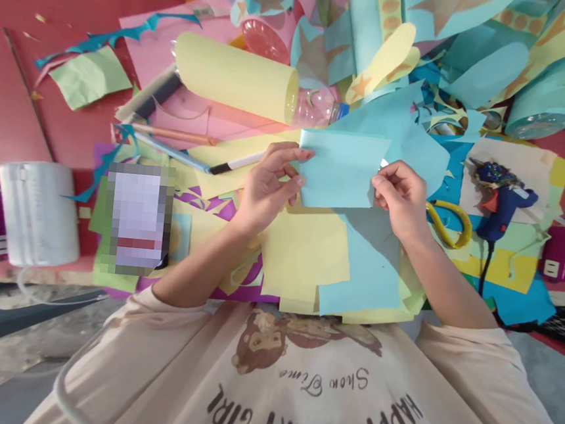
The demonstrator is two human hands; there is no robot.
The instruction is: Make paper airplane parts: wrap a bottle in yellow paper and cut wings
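A light blue piece of paper (340, 174), which looks folded double at its right edge, is held up between both hands. My left hand (271, 183) pinches its left edge, with the index finger on the upper corner and the thumb lower down. At the right edge, my right hand (403, 195) grips the paper between thumb and bent fingers. Below the held piece lie yellow paper (306, 247) and a larger blue sheet (373, 273). A white marker with a black cap (237, 162) rests just left of my left hand.
A blue glue gun (502, 215) and yellow-handled scissors (463, 231) lie right. Behind are a bottle wrapped in yellow paper (235, 79) and several blue paper shapes with stars. A phone with a blurred screen (138, 216) and a white zipped pouch (39, 214) are left.
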